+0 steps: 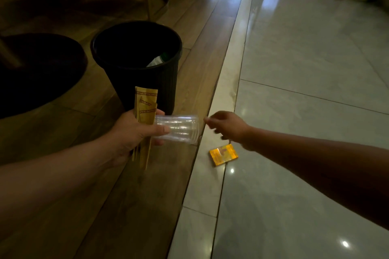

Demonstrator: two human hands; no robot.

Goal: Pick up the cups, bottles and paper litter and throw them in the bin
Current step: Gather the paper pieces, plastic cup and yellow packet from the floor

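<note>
We see the left hand [134,130] closed around two things at once: a clear plastic cup [179,128] lying on its side with its mouth turned toward the right, and a folded brown paper wrapper [145,109] that stands up above the fist and pokes out below it. The thumb lies across the cup's base end. We find the right hand [228,125] just beside the cup's mouth, fingers [208,121] loosely curled and holding nothing; whether the fingertips touch the rim we cannot tell.

Behind the left hand a black bin [147,82] stands on the wooden floor [63,101], near the strip where the wood meets the pale tiled floor [305,69]. Inside the bin, against its right wall, we make out a bottle [156,61] with a green cap. A small orange box [223,154] lies flat on the tiles just past that pale border strip, below the right wrist. At the left edge sits a dark round base [37,69] on the wood.
</note>
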